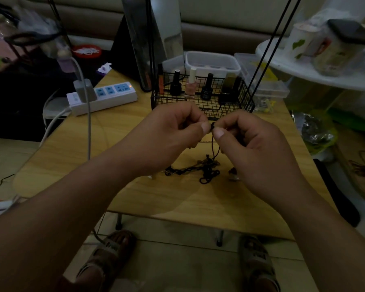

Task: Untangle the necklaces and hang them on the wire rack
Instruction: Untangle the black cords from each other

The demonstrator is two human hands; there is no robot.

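A dark tangle of necklaces (207,170) lies on the wooden table (118,144), a black cord rising from it to my hands. My left hand (173,131) and my right hand (247,142) are held close together above the tangle. Both pinch the top of the black cord (213,144) between thumb and fingers. Behind my hands stands a black wire rack (200,100), its base a wire basket. Two thin black rods (268,51) slant up from it toward the top of the frame.
Several nail polish bottles (207,86) stand in the wire basket. A white power strip (102,98) with a plugged charger lies at the table's left. Clear plastic boxes (212,63) sit behind the rack. A white shelf (316,66) with cups is at the right.
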